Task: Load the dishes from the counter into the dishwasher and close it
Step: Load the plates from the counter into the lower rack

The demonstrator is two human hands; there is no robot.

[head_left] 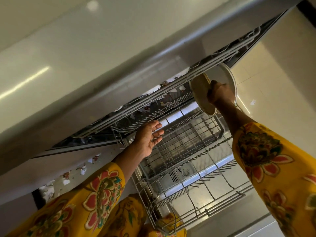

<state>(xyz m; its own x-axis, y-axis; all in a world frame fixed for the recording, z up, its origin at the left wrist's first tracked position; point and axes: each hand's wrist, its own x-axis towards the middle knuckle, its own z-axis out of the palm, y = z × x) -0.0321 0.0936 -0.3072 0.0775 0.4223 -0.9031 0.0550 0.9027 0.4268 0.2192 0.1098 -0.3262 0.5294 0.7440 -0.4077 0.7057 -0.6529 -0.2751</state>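
The dishwasher stands open with its grey wire racks pulled out. My right hand [219, 93] grips two plates at the right end of the upper rack: a beige plate [199, 89] in front and a white plate [222, 74] behind it. My left hand [150, 135] is stretched out with straight fingers, palm up, over the upper rack [181, 134], holding nothing. The lower rack [196, 207] sits pulled out below, over the open door. The top tray [171, 89] runs along under the counter edge.
The glossy counter front and edge [102, 82] fill the upper left. Beige floor tiles [253, 69] lie to the right, with a small white scrap [252, 102] on them. A detergent compartment [184, 172] shows on the door through the lower rack.
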